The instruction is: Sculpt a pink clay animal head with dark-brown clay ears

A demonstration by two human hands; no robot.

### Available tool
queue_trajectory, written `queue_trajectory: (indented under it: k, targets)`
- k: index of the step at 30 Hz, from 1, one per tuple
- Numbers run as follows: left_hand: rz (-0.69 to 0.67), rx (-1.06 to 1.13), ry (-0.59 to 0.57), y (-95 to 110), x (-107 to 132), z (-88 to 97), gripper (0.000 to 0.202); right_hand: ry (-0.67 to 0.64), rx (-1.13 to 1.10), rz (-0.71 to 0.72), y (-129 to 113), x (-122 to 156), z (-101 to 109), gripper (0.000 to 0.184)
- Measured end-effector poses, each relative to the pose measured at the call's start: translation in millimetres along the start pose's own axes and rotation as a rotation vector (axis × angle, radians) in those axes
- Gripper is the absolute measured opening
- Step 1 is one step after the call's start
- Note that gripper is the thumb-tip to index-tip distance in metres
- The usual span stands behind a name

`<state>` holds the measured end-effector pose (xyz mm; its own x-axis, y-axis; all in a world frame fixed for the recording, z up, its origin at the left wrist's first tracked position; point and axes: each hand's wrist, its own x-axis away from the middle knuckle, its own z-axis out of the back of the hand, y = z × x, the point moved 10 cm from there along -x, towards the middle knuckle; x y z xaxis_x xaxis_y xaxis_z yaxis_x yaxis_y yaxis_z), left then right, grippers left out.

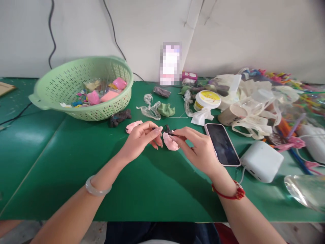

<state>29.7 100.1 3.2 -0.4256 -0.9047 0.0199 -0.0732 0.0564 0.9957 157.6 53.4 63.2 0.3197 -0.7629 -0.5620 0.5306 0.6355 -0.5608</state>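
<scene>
My right hand (196, 145) is closed in a pinch on a small black piece (170, 134), thin and soft-looking, perhaps clay. Just under it is a pink clay-like lump (171, 142), close to the fingertips; whether they touch it I cannot tell. My left hand (144, 135) has thumb and forefinger pressed together, and what lies between them is too small or hidden to name. Beyond its knuckles rests a second pink piece (133, 126) with dark marks, partly covered by the hand. A dark lump in wrapping (120, 118) lies behind that.
A green basket (83, 113) with colourful pieces stands back left. Behind my hands lie a green lump (166, 110) and crumpled clear plastic (151, 112). To the right are a white tub (208, 99), a phone (223, 144), a white box-shaped device (262, 161) and piled bags (243, 91).
</scene>
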Motion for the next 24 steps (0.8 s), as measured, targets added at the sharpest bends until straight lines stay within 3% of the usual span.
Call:
queue_trajectory:
  k: [8, 12, 16, 18, 21, 24]
  targets:
    - [0.025, -0.012, 0.099, -15, -3, 11.8, 0.030, 0.098, -0.051, -0.212, 30, 3, 1, 0.009]
    - [-0.006, -0.050, 0.139, -14, -4, 15.8, 0.031, 0.094, -0.179, -0.357, 46, 3, -8, 0.017]
    - [-0.026, -0.032, 0.181, -15, -5, 19.8, 0.033, 0.044, -0.346, -0.470, 46, -3, -22, 0.022]
    - [-0.011, 0.009, 0.227, -19, -5, 24.9, 0.037, 0.022, -0.359, -0.440, 36, -16, -25, 0.021]
    - [-0.008, 0.031, 0.293, -23, -6, 32.2, 0.037, 0.006, -0.255, -0.251, 10, -52, -30, 0.014]
    - [0.006, 0.003, 0.333, -27, -7, 34.7, 0.028, -0.098, -0.111, -0.138, -7, -92, -59, 0.020]
